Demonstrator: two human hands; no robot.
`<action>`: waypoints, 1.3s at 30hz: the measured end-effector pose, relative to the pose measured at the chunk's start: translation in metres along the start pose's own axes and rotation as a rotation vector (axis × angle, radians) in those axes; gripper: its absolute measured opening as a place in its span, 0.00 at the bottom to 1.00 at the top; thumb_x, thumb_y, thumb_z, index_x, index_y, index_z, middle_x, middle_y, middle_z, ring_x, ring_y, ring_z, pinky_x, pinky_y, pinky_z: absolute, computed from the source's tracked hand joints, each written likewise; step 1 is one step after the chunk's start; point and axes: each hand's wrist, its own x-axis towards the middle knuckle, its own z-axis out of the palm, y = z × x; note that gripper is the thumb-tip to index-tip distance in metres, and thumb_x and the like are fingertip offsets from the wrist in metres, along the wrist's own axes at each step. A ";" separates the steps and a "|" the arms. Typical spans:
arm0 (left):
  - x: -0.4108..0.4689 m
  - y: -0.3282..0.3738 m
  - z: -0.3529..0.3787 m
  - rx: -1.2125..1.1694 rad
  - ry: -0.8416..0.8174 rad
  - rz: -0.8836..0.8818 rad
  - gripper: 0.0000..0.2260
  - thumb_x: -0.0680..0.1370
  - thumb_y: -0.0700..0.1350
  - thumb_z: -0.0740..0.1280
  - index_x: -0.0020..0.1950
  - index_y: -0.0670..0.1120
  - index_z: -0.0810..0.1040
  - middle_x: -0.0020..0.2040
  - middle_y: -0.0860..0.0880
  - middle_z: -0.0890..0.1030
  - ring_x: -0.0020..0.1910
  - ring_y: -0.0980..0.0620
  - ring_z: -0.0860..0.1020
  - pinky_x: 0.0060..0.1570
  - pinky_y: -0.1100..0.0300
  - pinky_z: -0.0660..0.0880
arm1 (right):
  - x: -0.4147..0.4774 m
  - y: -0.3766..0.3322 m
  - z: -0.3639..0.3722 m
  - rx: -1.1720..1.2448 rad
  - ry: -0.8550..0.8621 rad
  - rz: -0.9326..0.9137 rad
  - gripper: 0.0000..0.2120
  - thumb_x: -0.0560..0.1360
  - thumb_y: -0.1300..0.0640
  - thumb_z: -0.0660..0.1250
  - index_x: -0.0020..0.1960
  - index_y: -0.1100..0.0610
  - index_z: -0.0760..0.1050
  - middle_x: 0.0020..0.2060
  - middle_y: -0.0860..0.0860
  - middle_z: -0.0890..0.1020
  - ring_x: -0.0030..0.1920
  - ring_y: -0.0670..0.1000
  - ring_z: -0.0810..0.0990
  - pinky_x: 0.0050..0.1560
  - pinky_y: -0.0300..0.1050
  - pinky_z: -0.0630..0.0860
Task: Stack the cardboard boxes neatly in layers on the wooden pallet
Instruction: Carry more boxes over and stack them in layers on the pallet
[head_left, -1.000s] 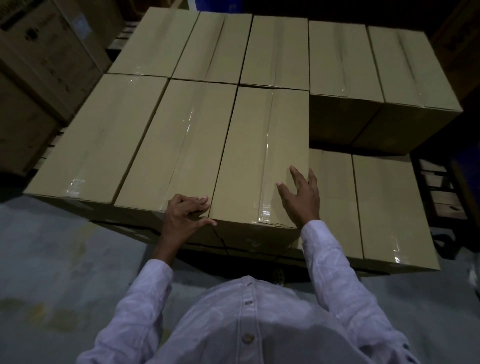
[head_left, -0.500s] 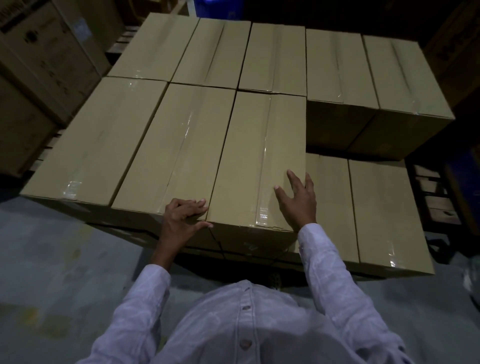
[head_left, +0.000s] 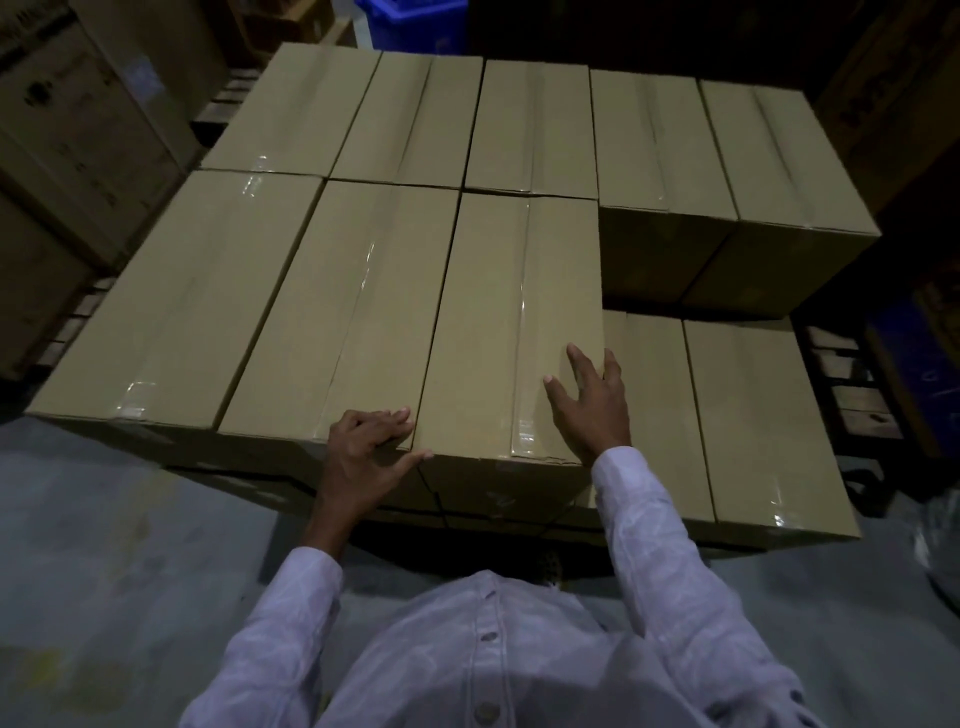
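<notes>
Hands unmoved on the front cardboard box (head_left: 498, 322)
It sat in the top layer on the wooden pallet (head_left: 852, 400). The left hand (head_left: 363, 457) still hooked curled fingers over the neighbouring box (head_left: 332, 312) edge, and the right hand (head_left: 587, 405) stayed spread flat, unclenched.

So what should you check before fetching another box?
1. Third front box tight against the middle box: ok.
2. Right hand flat on its right edge: ok.
3. Left hand at the near seam: ok. Its grip: cannot tell.
4. Free spots over the lower boxes, front right: ok.
5. Back row filled: ok.
6. Pallet sound underneath: cannot tell.
</notes>
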 end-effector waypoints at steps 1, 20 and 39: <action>0.000 0.004 0.000 0.034 0.006 0.019 0.23 0.70 0.58 0.83 0.61 0.50 0.88 0.64 0.57 0.85 0.61 0.52 0.79 0.59 0.48 0.79 | 0.000 -0.001 0.001 -0.050 0.010 -0.008 0.31 0.81 0.30 0.60 0.82 0.33 0.58 0.86 0.47 0.49 0.84 0.62 0.57 0.78 0.71 0.64; 0.239 0.004 0.062 0.478 -0.255 0.170 0.28 0.84 0.67 0.55 0.74 0.49 0.74 0.78 0.42 0.72 0.77 0.41 0.69 0.71 0.43 0.66 | 0.156 -0.045 -0.006 -0.297 -0.160 -0.098 0.33 0.79 0.31 0.62 0.81 0.36 0.57 0.87 0.54 0.47 0.84 0.70 0.42 0.74 0.85 0.50; 0.427 -0.014 0.141 0.524 -0.291 -0.009 0.37 0.86 0.67 0.46 0.88 0.46 0.48 0.88 0.48 0.47 0.87 0.49 0.44 0.85 0.47 0.43 | 0.299 -0.069 0.023 -0.362 0.058 -0.168 0.30 0.82 0.30 0.53 0.82 0.37 0.60 0.87 0.46 0.43 0.86 0.58 0.37 0.79 0.78 0.39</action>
